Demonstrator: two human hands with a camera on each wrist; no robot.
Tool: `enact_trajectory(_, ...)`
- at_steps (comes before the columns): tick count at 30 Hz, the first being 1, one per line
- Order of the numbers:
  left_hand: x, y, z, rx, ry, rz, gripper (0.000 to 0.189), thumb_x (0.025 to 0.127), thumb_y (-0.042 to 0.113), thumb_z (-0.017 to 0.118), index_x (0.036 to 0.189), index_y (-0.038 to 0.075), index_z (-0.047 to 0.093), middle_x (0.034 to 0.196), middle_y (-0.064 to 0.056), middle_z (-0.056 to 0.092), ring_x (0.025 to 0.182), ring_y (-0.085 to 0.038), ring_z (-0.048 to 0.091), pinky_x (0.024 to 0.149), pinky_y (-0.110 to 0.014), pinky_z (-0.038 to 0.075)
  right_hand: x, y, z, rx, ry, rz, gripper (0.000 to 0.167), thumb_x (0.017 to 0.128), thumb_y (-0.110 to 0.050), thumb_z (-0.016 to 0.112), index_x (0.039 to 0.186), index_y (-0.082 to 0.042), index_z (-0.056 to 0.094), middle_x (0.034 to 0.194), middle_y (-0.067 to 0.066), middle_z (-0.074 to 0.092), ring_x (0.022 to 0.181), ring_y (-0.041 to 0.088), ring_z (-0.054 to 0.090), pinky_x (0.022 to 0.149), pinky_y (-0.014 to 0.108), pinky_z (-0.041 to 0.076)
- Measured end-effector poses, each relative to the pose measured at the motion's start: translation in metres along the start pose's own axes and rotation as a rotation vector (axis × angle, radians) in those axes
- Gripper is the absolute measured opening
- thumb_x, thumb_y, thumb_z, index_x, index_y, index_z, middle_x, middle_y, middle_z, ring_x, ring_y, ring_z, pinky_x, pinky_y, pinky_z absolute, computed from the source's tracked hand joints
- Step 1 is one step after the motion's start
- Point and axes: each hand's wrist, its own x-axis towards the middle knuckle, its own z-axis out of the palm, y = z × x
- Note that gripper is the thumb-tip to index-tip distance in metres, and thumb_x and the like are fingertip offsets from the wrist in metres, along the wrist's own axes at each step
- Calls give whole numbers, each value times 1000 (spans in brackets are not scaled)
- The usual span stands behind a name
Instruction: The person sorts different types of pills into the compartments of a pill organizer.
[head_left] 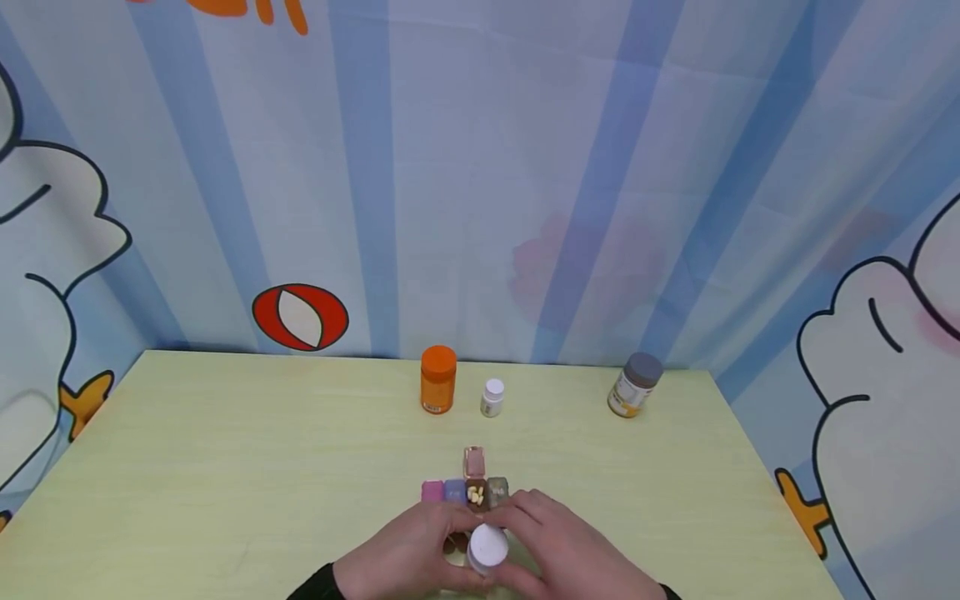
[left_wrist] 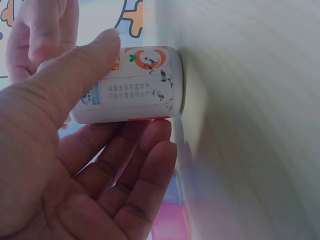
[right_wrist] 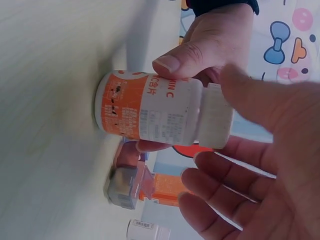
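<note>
A white bottle (right_wrist: 170, 107) with an orange and white label reading "C" stands upright on the table between the hands. My left hand (left_wrist: 85, 150) holds its body between thumb and fingers. At the white ribbed cap (right_wrist: 216, 116), my right hand (right_wrist: 260, 165) pinches with thumb and index finger, the other fingers loosely bent. The cap (head_left: 489, 546) sits on the bottle. Just beyond the hands lies a multicoloured pill organizer (head_left: 454, 490), partly hidden by them. One brown compartment has its pink lid (head_left: 474, 461) raised, with several pale tablets (head_left: 476, 495) inside.
Farther back stand an orange bottle (head_left: 438, 380) and a small white bottle (head_left: 492, 398). To the right is a bottle with a grey-purple cap (head_left: 634, 385). A patterned curtain (head_left: 480, 183) hangs behind the pale wooden table (head_left: 300, 442).
</note>
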Motion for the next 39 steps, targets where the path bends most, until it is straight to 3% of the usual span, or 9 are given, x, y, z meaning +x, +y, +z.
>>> enact_trajectory(6,-1,0,-1,-33,-9,-16,36,76,39,80,109,36,65,97,19,64,85,-8,59,74,-23,51,-2,2,2,-65,54,-145,46,99,-40,52,142,-28,45,133,-14,50,118,4,49,94,28,50)
enact_trajectory(13,-1,-1,0,-43,-13,-2,37,76,38,81,110,36,66,98,18,64,85,-8,59,73,-23,51,0,1,1,-34,6,-73,43,99,-46,49,139,-29,48,131,-14,52,115,5,50,93,28,51)
enact_trajectory(19,-2,-1,0,-32,-12,15,36,77,39,80,109,35,66,98,19,64,85,-7,59,73,-22,51,2,-1,4,-55,10,-105,46,99,-43,52,141,-26,48,130,-12,53,114,5,50,92,27,51)
enact_trajectory(31,3,3,1,-27,-29,10,35,77,39,80,109,38,66,99,20,64,85,-3,59,75,-22,51,1,-2,0,-59,-10,-57,42,99,-44,51,136,-25,52,129,-13,53,115,5,51,94,29,50)
enact_trajectory(35,0,2,-1,23,13,-12,39,73,45,81,108,36,65,96,19,64,83,-5,58,74,-22,50,0,1,-5,-23,48,-48,38,98,-45,52,132,-28,53,123,-16,54,109,2,50,90,26,50)
enact_trajectory(39,-3,4,-11,110,134,-52,50,71,52,80,113,30,66,99,16,65,84,-5,59,76,-23,50,5,24,-27,-16,243,34,43,96,-39,57,136,-25,51,120,-14,53,104,0,51,87,27,51)
